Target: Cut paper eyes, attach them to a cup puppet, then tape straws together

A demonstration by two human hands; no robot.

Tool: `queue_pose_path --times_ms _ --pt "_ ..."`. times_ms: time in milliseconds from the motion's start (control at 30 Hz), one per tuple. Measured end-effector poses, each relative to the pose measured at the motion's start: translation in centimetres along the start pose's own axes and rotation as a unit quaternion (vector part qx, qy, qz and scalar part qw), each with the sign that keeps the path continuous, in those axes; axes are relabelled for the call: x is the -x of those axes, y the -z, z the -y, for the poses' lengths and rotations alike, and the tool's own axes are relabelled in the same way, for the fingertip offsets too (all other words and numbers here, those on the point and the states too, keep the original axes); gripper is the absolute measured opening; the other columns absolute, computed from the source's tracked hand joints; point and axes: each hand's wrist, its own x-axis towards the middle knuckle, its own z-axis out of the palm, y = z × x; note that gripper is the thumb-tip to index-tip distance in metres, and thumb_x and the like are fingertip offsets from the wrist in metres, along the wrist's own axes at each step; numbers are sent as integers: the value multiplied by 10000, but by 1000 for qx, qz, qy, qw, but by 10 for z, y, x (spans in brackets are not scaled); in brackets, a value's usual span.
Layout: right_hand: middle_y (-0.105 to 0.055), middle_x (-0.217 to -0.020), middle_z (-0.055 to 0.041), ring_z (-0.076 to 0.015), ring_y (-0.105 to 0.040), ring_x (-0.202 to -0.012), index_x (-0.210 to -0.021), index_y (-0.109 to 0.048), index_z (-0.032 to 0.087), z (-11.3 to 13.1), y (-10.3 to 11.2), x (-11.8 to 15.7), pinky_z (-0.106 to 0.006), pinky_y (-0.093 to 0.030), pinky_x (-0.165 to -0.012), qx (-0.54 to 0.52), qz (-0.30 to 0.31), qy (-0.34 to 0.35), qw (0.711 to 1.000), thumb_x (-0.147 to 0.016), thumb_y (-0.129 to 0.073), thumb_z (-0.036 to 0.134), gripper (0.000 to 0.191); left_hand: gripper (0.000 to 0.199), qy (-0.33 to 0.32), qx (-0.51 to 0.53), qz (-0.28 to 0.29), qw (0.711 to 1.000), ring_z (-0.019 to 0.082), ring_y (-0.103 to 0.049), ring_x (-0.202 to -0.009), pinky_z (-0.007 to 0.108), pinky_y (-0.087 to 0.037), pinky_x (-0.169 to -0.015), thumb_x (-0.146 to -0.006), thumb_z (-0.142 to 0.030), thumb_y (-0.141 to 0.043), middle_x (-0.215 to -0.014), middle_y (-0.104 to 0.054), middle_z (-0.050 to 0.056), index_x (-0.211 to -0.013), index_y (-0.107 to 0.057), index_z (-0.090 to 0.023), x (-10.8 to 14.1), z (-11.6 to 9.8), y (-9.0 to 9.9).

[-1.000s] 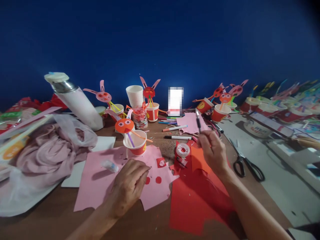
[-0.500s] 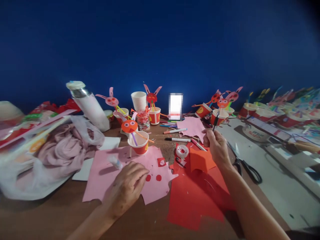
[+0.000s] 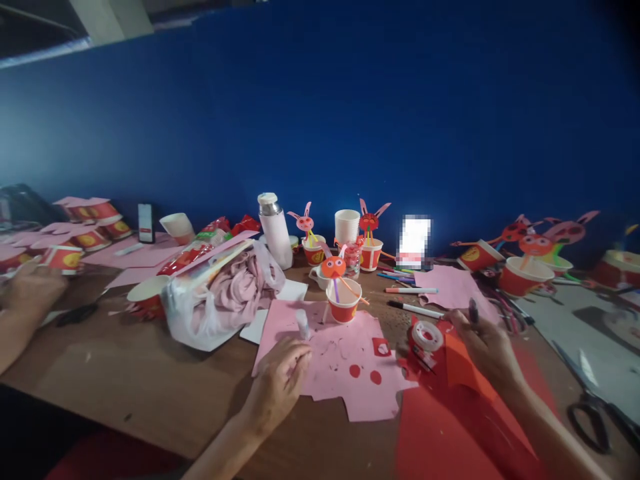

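Observation:
My left hand [image 3: 283,370] rests over the left part of a pink paper sheet [image 3: 320,380], fingers curled together; whatever they may hold is hidden. A small glue stick [image 3: 303,324] stands just beyond it. To the right lie two red paper circles [image 3: 355,371] and a red square scrap [image 3: 382,347]. My right hand [image 3: 486,347] grips a dark marker [image 3: 473,311], its end pointing up, above orange paper [image 3: 463,363] and red paper [image 3: 440,427]. A paper cup [image 3: 344,312] with an orange rabbit-eared figure on straw-like strips stands at the pink sheet's back edge.
A tape roll [image 3: 427,336] lies between my hands. Scissors [image 3: 590,400] sit at right. A plastic bag [image 3: 200,327] with pink cloth, a white flask [image 3: 276,233] and a phone [image 3: 145,223] are to the left, where another person's hand [image 3: 35,293] works.
The view has swung left, bringing another person's hand and more cups into sight. My right hand has lowered with the marker to above the orange paper. My left hand stays near the glue stick.

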Motion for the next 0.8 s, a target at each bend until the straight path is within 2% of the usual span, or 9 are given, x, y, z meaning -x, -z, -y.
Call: queue_pose_path --times_ms 100,233,300,400,500,667,800 --pt "-543 -494 -5 -148 -505 -457 -725 -630 148 -3 -9 2 -224 -365 -423 48 56 42 996 -817 -371 423 389 149 42 25 10 999 143 -592 -711 235 -467 -672 -823 -167 -432 -739 -634 46 -780 -574 -158 -3 -2 2" --pt "-657 -777 -65 -199 -600 -694 -821 -621 175 -2 -17 8 -264 -440 -582 60 85 105 989 -820 -384 344 291 179 104 70 30 992 133 -609 -647 203 -475 -595 -825 -198 -421 -712 -656 47 -814 -592 -145 -10 -9 0" --pt "-660 -870 -76 -214 -599 -790 -858 -616 186 0 -20 11 -280 -448 -644 54 103 121 986 -798 -411 303 244 182 113 91 29 989 124 -611 -629 195 -477 -583 -821 -192 -423 -725 -666 48 -844 -594 -138 -13 -12 -2" --pt "-656 -886 -83 -216 -595 -816 -858 -607 189 7 -24 19 -289 -450 -672 43 131 140 980 -774 -433 269 209 174 112 112 35 987 113 -604 -603 192 -476 -572 -816 -177 -428 -727 -671 38 -855 -594 -142 -14 -15 -7" --pt "-651 -819 -73 -197 -599 -720 -800 -609 195 15 -28 27 -268 -441 -601 40 160 137 977 -770 -451 262 174 170 83 107 61 989 120 -608 -661 209 -481 -604 -817 -154 -432 -762 -666 43 -852 -598 -141 -13 -19 -16" --pt "-655 -699 -42 -174 -580 -593 -764 -625 212 24 -33 40 -253 -406 -529 46 193 117 973 -772 -465 257 166 174 17 79 136 987 136 -590 -737 248 -469 -669 -791 -89 -462 -789 -637 38 -810 -624 -151 -18 -32 -38" --pt "-636 -589 -14 -171 -589 -535 -805 -614 213 29 -32 44 -244 -411 -500 37 217 98 971 -773 -492 292 148 147 -52 32 207 976 157 -552 -792 268 -448 -691 -804 -142 -495 -805 -600 26 -807 -636 -182 -28 -43 -49"
